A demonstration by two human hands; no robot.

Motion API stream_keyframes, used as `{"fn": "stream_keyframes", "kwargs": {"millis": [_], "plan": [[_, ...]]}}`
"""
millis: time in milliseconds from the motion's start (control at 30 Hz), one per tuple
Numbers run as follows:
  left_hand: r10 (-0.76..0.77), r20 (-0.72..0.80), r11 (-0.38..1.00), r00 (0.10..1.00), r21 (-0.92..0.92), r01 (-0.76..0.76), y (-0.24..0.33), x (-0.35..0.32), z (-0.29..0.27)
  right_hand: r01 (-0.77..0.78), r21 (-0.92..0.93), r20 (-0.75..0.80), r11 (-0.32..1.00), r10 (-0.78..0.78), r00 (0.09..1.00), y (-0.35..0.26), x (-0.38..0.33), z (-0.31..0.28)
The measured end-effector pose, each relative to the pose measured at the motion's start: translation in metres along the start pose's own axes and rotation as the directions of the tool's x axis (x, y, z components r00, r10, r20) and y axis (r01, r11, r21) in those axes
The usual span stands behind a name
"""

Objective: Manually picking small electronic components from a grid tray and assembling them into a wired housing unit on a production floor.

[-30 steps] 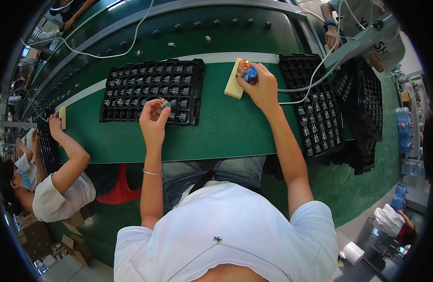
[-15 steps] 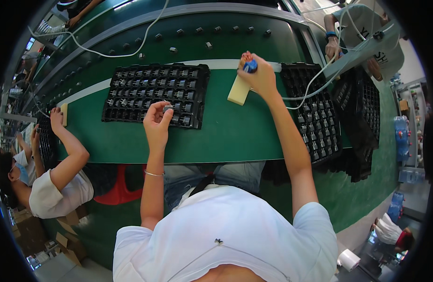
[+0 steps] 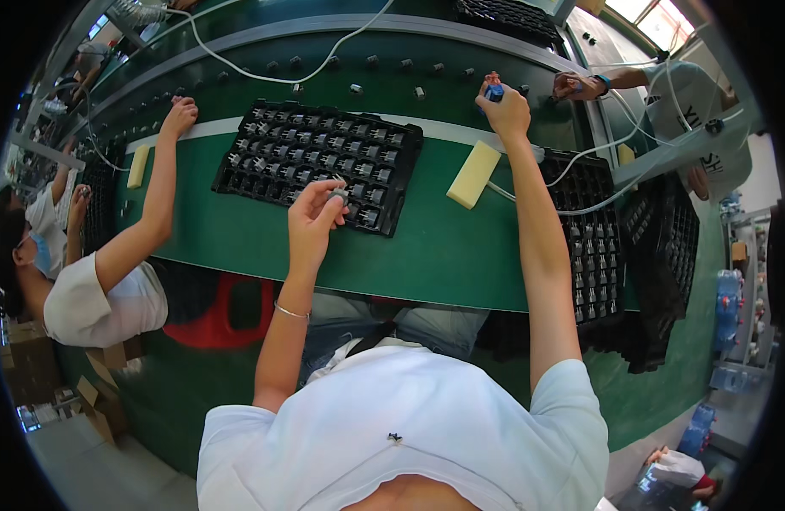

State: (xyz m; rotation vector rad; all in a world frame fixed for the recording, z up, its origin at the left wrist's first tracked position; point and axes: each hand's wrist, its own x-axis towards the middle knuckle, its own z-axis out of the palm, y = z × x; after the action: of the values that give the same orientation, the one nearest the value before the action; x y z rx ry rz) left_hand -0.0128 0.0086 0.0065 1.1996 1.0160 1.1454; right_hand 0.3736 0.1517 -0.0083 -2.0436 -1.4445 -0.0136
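Note:
My left hand [image 3: 312, 226] pinches a small dark component [image 3: 338, 196] with thin metal pins over the near edge of a black plastic tray [image 3: 382, 223]. Several similar pinned parts [image 3: 333, 160] sit in that tray's pockets. Farther off to the right, my right hand [image 3: 511, 113] is closed round a small blue object [image 3: 493, 91] with an orange-red top; its exact kind is unclear. That hand is above the far side of the bench, beyond a pale yellow block [image 3: 473, 175].
A second black tray of parts [image 3: 590, 272] stands to the right, with stacked trays [image 3: 665, 230] beyond. Small parts [image 3: 356, 88] line the green far strip. White cable [image 3: 597, 207] crosses the right side. Co-workers' hands reach in from the left [image 3: 182, 113] and right [image 3: 577, 85].
My right hand has moved away from the yellow block toward the far strip, still holding the blue object. My left hand keeps its component near the tray. The left co-worker's hand has reached farther out.

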Motion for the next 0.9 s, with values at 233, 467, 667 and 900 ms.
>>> {"fn": "stream_keyframes", "kwargs": {"millis": [233, 467, 667, 900], "plan": [[0.03, 0.103, 0.994, 0.994, -0.111, -0.018, 0.017, 0.007, 0.036, -0.282, 0.79, 0.423, 0.544, -0.151, 0.893, -0.08, -0.092, -0.06], [0.073, 0.136, 0.997, 0.988, 0.023, -0.076, 0.01, 0.01, 0.062, -0.548, 0.786, 0.617, 0.286, -0.308, 0.724, -0.093, -0.158, -0.052], [0.05, 0.14, 0.998, 0.989, 0.037, -0.055, 0.005, 0.005, 0.064, -0.57, 0.77, 0.638, 0.287, -0.326, 0.697, -0.087, -0.162, -0.05], [0.014, 0.144, 0.999, 0.99, 0.043, -0.021, 0.008, 0.005, 0.061, -0.615, 0.73, 0.683, 0.298, -0.335, 0.649, -0.085, -0.163, -0.053]]}}
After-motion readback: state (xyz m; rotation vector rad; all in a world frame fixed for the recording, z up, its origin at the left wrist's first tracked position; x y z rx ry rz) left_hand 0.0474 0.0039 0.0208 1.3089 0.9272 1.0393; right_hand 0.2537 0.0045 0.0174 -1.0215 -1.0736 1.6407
